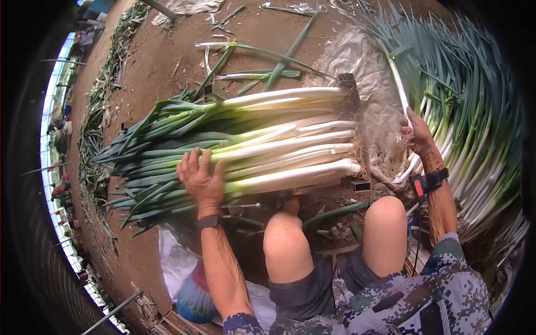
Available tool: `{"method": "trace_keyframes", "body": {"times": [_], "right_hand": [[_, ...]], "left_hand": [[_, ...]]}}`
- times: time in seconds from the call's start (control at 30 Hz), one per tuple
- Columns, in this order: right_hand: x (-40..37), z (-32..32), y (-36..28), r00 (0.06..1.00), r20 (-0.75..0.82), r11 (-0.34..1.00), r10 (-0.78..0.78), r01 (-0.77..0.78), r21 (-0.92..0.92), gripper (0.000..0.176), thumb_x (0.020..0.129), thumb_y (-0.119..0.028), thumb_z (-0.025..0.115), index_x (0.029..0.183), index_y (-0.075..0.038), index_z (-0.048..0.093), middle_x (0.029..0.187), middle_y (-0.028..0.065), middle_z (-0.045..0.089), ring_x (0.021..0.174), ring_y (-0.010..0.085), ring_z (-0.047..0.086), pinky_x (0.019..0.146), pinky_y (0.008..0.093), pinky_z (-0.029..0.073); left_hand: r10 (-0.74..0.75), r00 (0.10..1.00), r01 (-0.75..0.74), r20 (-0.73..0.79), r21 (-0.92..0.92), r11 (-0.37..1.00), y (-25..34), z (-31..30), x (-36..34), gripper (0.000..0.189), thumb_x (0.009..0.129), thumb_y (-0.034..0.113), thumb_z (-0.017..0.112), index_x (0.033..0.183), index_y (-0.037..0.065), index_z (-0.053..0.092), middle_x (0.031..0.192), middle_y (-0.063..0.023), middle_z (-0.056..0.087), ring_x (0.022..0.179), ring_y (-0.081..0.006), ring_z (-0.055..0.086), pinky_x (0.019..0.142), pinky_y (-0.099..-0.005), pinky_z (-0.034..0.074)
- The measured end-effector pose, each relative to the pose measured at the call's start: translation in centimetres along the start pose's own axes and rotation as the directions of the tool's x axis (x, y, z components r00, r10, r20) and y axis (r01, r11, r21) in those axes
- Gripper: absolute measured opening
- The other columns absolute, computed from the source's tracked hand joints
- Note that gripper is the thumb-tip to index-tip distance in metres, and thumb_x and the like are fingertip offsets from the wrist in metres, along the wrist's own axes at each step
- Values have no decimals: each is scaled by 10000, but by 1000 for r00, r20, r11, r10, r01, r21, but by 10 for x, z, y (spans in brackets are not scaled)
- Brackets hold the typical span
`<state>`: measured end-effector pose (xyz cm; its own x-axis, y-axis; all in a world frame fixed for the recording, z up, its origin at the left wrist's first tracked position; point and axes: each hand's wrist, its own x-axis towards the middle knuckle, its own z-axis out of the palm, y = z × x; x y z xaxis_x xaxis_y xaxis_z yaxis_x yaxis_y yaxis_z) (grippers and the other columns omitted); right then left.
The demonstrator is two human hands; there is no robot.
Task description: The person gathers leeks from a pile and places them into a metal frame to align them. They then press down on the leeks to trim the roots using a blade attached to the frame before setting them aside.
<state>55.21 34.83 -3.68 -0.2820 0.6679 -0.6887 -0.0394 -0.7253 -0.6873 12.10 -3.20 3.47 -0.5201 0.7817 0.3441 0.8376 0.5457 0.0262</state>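
My left hand [201,177] lies on top of a row of long green onions [293,152], its fingers spread across the green leaf part. These stalks rest side by side on a metal rack [347,81], white root ends to the right and dark leaves to the left. My right hand [419,134] is closed round the white lower shank of a single green onion [397,81]. That stalk points up and away, its leaves overlapping a large heap of green onions [474,117] on the right.
A crumpled plastic sheet [349,53] lies beyond the rack. Loose leaves and trimmings [287,58] are scattered on the bare soil [162,72]. A line of leaf waste [95,134] runs along the left. My knees [287,245] are close below the rack; a blue bundle [195,296] sits lower left.
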Motion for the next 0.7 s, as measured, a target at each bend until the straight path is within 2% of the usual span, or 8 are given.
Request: {"method": "trace_keyframes", "body": {"times": [0.03, 0.07, 0.13, 0.27, 0.47, 0.57, 0.67, 0.7], "right_hand": [[-19, 13, -16, 991, 124, 997, -44, 36, 63, 405, 1057, -367, 531, 1325, -62, 515, 798, -38, 504, 538, 22, 438, 436, 196, 384], [-38, 26, -32, 965, 244, 990, -95, 65, 128, 403, 1066, -361, 516, 1314, -44, 507, 838, -21, 504, 557, 19, 446, 450, 199, 396], [-94, 70, -56, 927, 320, 965, -194, 122, 233, 414, 1095, -303, 454, 1394, -17, 461, 846, -33, 470, 547, 9, 430, 464, 196, 397], [-178, 130, -63, 851, 405, 942, -334, 291, 166, 498, 1097, -317, 442, 1479, -3, 378, 802, -31, 483, 481, 4, 443, 417, 191, 412], [-256, 193, -15, 748, 559, 891, -359, 453, -34, 639, 1044, -371, 553, 1517, -3, 332, 776, -11, 549, 466, 43, 483, 404, 209, 404], [-263, 202, 5, 626, 705, 771, -334, 611, -177, 659, 1038, -307, 581, 1544, 0, 291, 795, 20, 592, 559, 66, 532, 502, 235, 443], [-243, 194, 26, 473, 833, 511, -288, 812, -284, 652, 1017, -199, 611, 1538, 15, 283, 790, 45, 592, 611, 102, 574, 548, 288, 485], [-236, 191, 31, 428, 859, 379, -282, 872, -310, 654, 953, -92, 665, 1512, 0, 339, 801, 113, 621, 650, 207, 632, 591, 348, 516]], "left_hand": [[9, 1000, -9, -1, 7, 1000, 0, -1, 0, 483, 867, 510, 717, 1178, 139, 711, 1322, -83, 613, 1333, -324, 459, 1156, -526, 252], [-8, 1000, 8, 2, -14, 1000, 1, -2, 1, 487, 863, 515, 718, 1181, 147, 714, 1332, -80, 611, 1343, -323, 452, 1165, -524, 241], [-18, 1000, 17, -8, -36, 999, 1, -1, 0, 490, 858, 521, 720, 1181, 153, 716, 1337, -79, 612, 1350, -322, 447, 1174, -523, 231], [-35, 998, 31, -47, -67, 997, -1, 5, -2, 487, 833, 521, 739, 1157, 159, 724, 1324, -72, 621, 1344, -317, 452, 1172, -527, 237], [-54, 996, 46, -72, -104, 994, -1, 5, -2, 490, 807, 511, 757, 1163, 175, 729, 1323, -65, 614, 1336, -312, 451, 1180, -534, 237], [-69, 995, 61, -67, -120, 991, 0, 1, -3, 506, 814, 519, 748, 1174, 164, 728, 1320, -73, 613, 1338, -315, 448, 1183, -528, 236], [-70, 993, 57, -91, -136, 989, -2, 4, -2, 537, 819, 510, 747, 1195, 129, 711, 1332, -85, 616, 1348, -315, 454, 1189, -519, 234], [-68, 993, 50, -100, -173, 984, -3, 4, -3, 507, 829, 451, 764, 1194, 106, 697, 1336, -86, 618, 1351, -311, 460, 1188, -522, 239]]}}
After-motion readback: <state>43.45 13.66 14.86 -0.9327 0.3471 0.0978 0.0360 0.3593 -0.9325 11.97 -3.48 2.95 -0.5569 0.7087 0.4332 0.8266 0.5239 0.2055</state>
